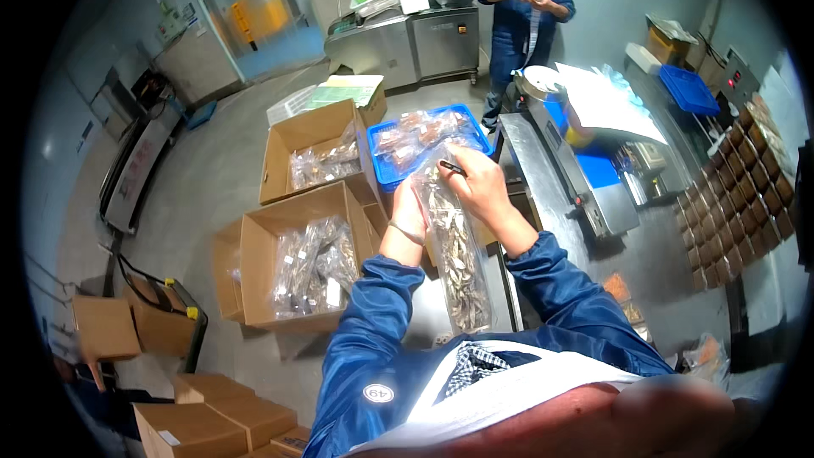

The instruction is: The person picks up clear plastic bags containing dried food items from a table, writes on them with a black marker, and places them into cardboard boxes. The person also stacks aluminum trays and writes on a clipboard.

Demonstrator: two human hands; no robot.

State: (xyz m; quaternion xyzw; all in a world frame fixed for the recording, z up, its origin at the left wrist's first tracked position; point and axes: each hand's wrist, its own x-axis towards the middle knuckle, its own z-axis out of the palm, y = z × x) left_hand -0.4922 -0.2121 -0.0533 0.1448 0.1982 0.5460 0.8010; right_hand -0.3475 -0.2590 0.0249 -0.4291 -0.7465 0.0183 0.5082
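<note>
A long clear plastic bag [454,254] of pale, brownish dried pieces hangs in front of me, over a metal surface. My left hand [409,210] is closed on the bag's left edge near its upper end. My right hand [479,182] is closed around a short, dark pen-like tool [452,167] and lies against the upper end of the same bag. Whether the tool is a pen or a small cutter is too small to tell. Just beyond my hands is a blue basket [379,171] with several clear packs of reddish-brown food [415,136].
To the left, open cardboard boxes [254,237] hold similar bags [315,263]. A steel machine [543,161] stands right, near a rack of brown packs [738,203]. A person in blue [526,0] stands beyond. Stacked cartons [191,428] and a trolley [199,322] are at lower left.
</note>
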